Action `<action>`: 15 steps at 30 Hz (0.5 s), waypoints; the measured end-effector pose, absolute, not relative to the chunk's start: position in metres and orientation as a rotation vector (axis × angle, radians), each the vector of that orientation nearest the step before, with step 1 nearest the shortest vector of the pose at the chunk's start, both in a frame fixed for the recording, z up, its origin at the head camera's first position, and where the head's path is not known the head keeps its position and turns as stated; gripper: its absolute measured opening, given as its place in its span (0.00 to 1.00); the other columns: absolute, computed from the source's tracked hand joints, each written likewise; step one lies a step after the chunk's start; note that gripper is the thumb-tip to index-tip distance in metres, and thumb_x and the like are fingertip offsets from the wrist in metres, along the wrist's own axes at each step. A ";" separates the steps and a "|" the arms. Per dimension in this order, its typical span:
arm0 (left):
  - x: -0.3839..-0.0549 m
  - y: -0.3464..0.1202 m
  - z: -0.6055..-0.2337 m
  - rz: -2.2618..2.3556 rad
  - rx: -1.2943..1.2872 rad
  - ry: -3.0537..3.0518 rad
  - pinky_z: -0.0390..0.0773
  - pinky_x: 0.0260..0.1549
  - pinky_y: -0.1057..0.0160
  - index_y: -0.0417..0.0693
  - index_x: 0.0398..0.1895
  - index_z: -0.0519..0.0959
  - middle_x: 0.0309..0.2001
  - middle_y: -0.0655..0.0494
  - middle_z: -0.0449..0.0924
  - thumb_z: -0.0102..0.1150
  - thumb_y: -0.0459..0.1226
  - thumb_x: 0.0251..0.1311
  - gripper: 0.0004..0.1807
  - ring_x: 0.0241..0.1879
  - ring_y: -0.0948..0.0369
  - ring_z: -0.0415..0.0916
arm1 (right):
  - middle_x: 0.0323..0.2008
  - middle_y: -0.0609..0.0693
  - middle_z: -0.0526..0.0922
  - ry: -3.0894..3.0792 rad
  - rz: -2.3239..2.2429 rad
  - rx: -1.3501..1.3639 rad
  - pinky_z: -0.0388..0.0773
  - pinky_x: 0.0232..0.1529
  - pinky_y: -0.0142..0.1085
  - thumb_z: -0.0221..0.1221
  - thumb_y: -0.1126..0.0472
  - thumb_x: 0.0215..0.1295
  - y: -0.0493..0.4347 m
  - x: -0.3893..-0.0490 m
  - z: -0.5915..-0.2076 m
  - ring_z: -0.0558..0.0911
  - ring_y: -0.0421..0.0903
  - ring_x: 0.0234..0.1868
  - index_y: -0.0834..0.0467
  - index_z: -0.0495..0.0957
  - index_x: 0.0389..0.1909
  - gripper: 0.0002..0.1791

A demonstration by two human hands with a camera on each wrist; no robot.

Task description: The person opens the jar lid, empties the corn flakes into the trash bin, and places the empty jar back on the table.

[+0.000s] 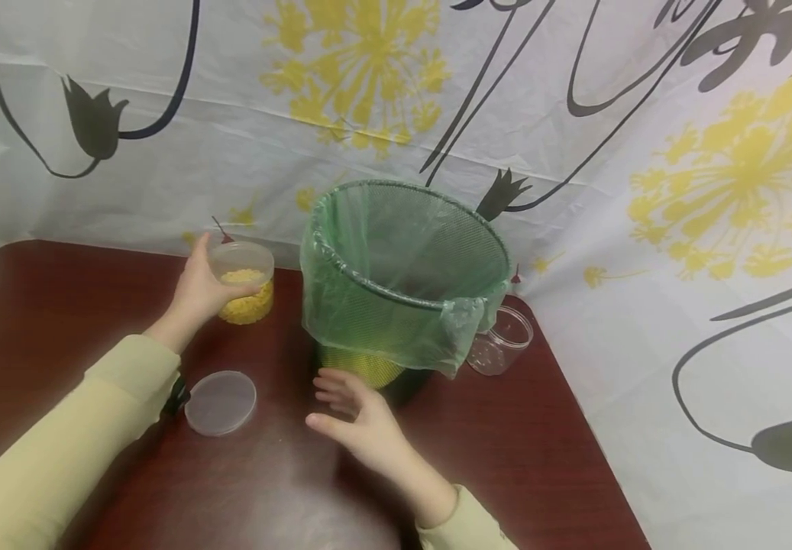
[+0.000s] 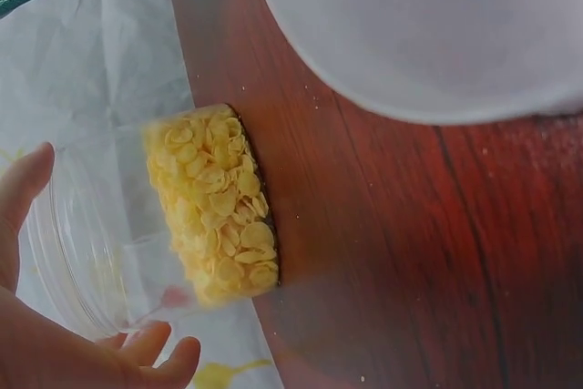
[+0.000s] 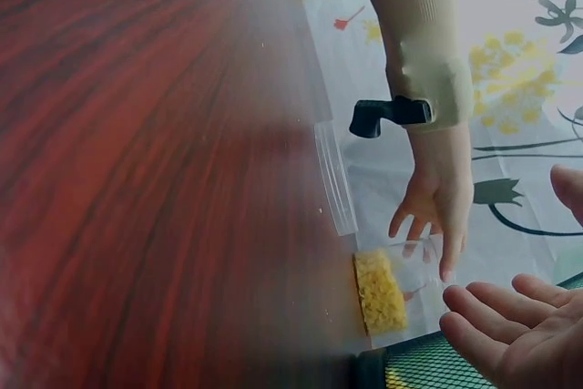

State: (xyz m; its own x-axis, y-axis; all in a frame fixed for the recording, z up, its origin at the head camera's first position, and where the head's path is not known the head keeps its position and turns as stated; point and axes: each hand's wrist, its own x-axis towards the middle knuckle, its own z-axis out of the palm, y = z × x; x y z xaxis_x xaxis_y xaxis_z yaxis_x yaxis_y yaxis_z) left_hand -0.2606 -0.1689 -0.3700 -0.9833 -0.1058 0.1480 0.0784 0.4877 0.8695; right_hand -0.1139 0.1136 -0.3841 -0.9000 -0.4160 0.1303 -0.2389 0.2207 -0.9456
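A clear plastic jar (image 1: 247, 307) of yellow flakes (image 2: 217, 211) stands on the table without its lid. My left hand (image 1: 196, 289) holds it near the rim, thumb on one side and fingers curled on the other. A round translucent lid (image 1: 221, 403) lies on the table beside the left wrist; in the left wrist view it looms large at top right. To the right of the jar is a mesh bin (image 1: 368, 368) lined with a green plastic bag (image 1: 375, 309). In front of the bin my right hand (image 1: 366, 431) hovers, fingers loosely extended and holding nothing.
A second clear jar (image 1: 503, 342) lies tilted behind the bin's right side, partly hidden by the bag. The dark red wooden table (image 1: 279, 489) meets a white patterned cloth (image 1: 231, 99) at its back and right edges. A black strap device (image 3: 390, 114) sits on the left wrist.
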 end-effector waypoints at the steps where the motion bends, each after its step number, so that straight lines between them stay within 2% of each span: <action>1: -0.260 -0.169 -0.370 -1.506 0.027 -2.546 0.54 0.61 0.36 0.44 0.76 0.35 0.72 0.34 0.44 0.77 0.43 0.43 0.67 0.68 0.36 0.47 | 0.57 0.58 0.77 2.326 -1.762 -0.633 0.71 0.57 0.37 0.66 0.63 0.59 0.113 -0.114 -0.385 0.77 0.50 0.56 0.62 0.69 0.63 0.31; 6: -0.258 -0.172 -0.370 -1.519 0.031 -2.541 0.55 0.60 0.36 0.48 0.77 0.34 0.72 0.35 0.46 0.78 0.44 0.42 0.69 0.67 0.36 0.49 | 0.56 0.60 0.76 2.318 -1.757 -0.625 0.70 0.57 0.37 0.66 0.63 0.59 0.108 -0.115 -0.387 0.78 0.49 0.55 0.62 0.69 0.63 0.30; 15: -0.258 -0.177 -0.372 -1.547 0.018 -2.554 0.58 0.59 0.36 0.53 0.77 0.33 0.71 0.34 0.49 0.79 0.46 0.40 0.70 0.67 0.37 0.51 | 0.59 0.58 0.75 2.314 -1.735 -0.625 0.70 0.58 0.37 0.67 0.61 0.58 0.100 -0.116 -0.386 0.77 0.47 0.56 0.60 0.68 0.64 0.33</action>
